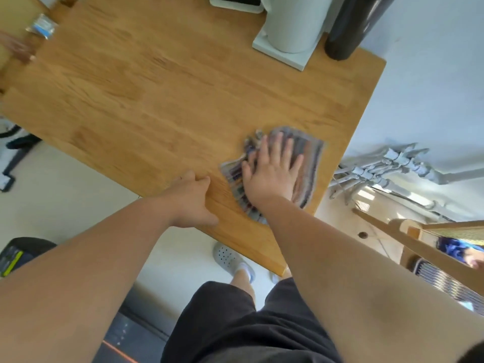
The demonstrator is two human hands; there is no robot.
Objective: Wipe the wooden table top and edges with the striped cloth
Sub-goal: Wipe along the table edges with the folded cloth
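Observation:
The striped cloth (309, 153) lies spread on the wooden table top (162, 95) near its front right corner. My right hand (272, 174) presses flat on the cloth with its fingers spread. My left hand (191, 203) grips the table's near edge just left of the cloth, thumb on top and fingers curled under the edge.
A white appliance on a square base (290, 30) and a dark bottle (351, 27) stand at the far right of the table. A small plastic packet (42, 26) lies at the far left. Grey pipes (379, 166) run along the wall past the right edge.

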